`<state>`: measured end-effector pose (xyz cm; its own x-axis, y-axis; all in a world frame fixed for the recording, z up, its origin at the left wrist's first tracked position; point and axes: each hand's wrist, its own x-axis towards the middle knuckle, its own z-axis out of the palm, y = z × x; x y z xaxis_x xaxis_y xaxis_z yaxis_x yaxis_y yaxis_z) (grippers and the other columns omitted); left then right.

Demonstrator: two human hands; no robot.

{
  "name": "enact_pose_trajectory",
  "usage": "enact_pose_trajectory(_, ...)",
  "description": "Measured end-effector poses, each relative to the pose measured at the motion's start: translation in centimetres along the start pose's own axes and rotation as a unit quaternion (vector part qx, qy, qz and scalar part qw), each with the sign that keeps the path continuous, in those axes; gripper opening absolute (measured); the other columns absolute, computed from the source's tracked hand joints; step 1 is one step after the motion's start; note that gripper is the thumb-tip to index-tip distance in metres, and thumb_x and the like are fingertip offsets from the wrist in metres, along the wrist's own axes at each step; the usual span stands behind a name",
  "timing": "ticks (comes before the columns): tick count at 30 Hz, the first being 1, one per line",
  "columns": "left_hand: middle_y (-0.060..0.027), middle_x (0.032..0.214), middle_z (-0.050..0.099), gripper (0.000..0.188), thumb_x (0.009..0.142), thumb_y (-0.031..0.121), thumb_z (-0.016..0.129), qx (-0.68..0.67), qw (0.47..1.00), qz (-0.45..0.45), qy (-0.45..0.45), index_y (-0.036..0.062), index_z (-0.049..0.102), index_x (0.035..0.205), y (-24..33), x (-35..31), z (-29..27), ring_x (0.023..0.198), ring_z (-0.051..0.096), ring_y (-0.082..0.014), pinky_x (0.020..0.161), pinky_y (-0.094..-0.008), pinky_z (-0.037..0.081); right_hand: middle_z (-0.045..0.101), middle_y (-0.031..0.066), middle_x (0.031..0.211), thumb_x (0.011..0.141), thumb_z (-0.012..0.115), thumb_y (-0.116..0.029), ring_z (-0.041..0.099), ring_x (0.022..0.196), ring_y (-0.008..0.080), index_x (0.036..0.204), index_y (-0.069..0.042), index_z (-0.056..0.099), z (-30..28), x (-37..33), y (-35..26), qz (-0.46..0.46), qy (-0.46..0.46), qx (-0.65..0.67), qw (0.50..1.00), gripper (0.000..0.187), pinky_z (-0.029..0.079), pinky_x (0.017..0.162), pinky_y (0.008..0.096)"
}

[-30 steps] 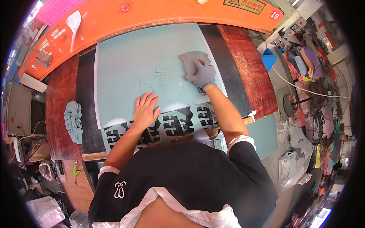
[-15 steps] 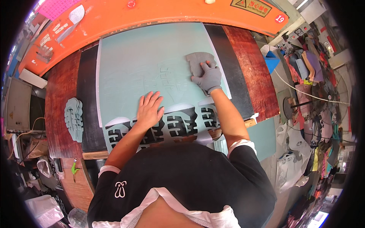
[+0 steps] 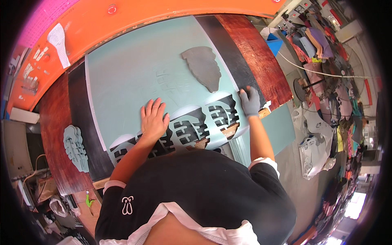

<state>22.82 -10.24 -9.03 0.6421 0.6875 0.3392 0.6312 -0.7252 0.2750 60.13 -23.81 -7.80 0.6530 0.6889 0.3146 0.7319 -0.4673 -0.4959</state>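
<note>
A pale green sheet (image 3: 126, 69) lies over the black work surface, with a row of sole-like openings cut along its near side. My bare left hand (image 3: 153, 119) rests flat on it, fingers stretched out, just beyond those openings. In a grey fingertipless glove, my right hand (image 3: 250, 102) is at the sheet's right edge; its fingers are bent together there, and the edge seems to be between them. A grey scalloped plate (image 3: 203, 67) lies on the right part of the sheet, apart from both hands. Faint lines mark the sheet's middle.
Stacked green cut pieces (image 3: 75, 148) lie on the reddish board at left. An orange machine beam (image 3: 143, 10) spans the far side. Another reddish board (image 3: 253, 53) flanks the sheet at right. Beyond it stand a blue container (image 3: 273, 43) and heaps of coloured offcuts (image 3: 316, 45).
My right hand has let go of the grey plate and moved nearer, to the sheet's right edge. The plate stays on the sheet. My left hand remains flat; the whole view has turned slightly.
</note>
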Motion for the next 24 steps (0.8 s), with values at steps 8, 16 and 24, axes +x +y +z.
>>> enact_pose_trajectory(8,-0.0109,0.128,0.049,0.040,0.079,0.027,0.063,0.010,0.999,0.028,0.027,0.0047,0.058,0.112,-0.9,1.8,-0.4,0.121,0.040,-0.0317,0.099,-0.0517,0.029,0.062,0.0157,0.077,0.079,0.064,-0.022,0.060,0.073,0.0319,0.081,-0.001,0.063,-0.6,-4.7,1.0,-0.017,0.085,0.014,0.996,0.021,0.046,0.067,0.0401)
enact_pose_trajectory(16,-0.0102,0.125,0.052,0.036,0.079,0.026,0.064,0.016,0.996,0.031,0.085,0.0049,0.059,0.107,-3.4,1.8,1.9,0.119,0.043,-0.0314,0.099,-0.0481,0.031,0.058,0.0137,0.065,0.078,0.064,-0.022,0.057,0.062,0.0303,0.073,-0.003,0.063,1.0,-3.2,-0.1,-0.001,0.114,0.078,0.990,0.019,0.044,0.059,0.0394)
enact_pose_trajectory(24,-0.0145,0.094,0.059,0.022,0.077,0.021,0.064,0.041,0.999,-0.017,-0.015,0.0026,0.059,0.089,-1.6,-1.0,-6.5,0.092,0.053,-0.0343,0.083,-0.0438,0.041,0.061,0.0145,0.068,0.078,0.062,-0.024,0.059,0.065,0.0325,0.070,-0.005,0.060,0.1,-1.9,-2.1,-0.099,0.103,0.086,0.986,0.020,0.045,0.061,0.0436)
